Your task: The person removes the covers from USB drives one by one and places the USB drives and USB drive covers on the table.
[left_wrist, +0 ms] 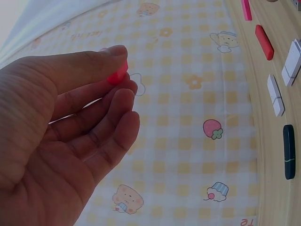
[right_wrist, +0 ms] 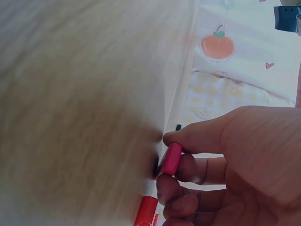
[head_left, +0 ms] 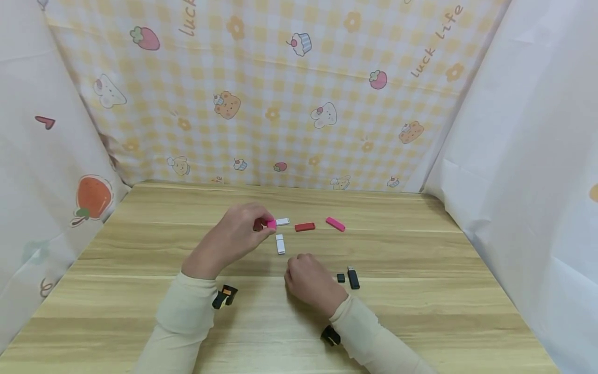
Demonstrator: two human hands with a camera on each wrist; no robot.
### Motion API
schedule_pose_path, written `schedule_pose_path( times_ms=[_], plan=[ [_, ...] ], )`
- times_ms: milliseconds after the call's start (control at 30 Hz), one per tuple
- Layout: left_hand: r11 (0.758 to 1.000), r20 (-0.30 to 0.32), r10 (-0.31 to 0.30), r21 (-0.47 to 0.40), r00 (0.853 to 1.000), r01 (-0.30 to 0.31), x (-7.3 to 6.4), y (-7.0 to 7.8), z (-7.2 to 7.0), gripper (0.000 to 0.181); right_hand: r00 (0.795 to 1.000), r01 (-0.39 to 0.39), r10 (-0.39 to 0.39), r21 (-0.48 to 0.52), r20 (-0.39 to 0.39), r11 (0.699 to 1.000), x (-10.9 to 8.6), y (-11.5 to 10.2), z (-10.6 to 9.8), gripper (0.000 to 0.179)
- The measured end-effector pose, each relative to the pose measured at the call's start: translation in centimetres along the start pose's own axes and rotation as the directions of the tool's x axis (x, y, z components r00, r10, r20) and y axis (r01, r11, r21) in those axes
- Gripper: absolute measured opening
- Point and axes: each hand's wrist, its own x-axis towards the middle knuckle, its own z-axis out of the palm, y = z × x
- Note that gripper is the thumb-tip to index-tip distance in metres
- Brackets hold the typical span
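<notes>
My left hand (head_left: 238, 231) is raised over the table and pinches a small pink cap (left_wrist: 119, 74) between thumb and fingers. The right hand (head_left: 310, 278) rests low near the tabletop, its fingers curled. In the right wrist view its thumb and fingers pinch a pink USB stick (right_wrist: 172, 159), partly covered by the fingers; the head view hides it. Two white USB sticks, one lying crosswise (head_left: 283, 222) and one lengthwise (head_left: 280, 244), are nearest the left hand. Beside the right hand lie a black cap (head_left: 341, 278) and an uncapped black USB stick (head_left: 353, 278) with its metal plug showing.
Farther back lie a red USB stick (head_left: 305, 227) and another pink one (head_left: 335, 224). A dark stick (left_wrist: 289, 151) shows past the white ones in the left wrist view. Near the right hand is a red piece (right_wrist: 146, 211). Patterned cloth (head_left: 280, 104) stands behind the wooden table (head_left: 140, 218).
</notes>
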Motion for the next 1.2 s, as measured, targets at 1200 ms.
schedule_pose_path(
  times_ms=[1200],
  plan=[
    [0.999,0.051,-0.035,0.04,0.998,0.033,0.0,-0.2,0.8,0.005,0.99,-0.099,0.114,0.163,-0.081,0.982,-0.8,3.3,-5.9,0.027]
  ],
)
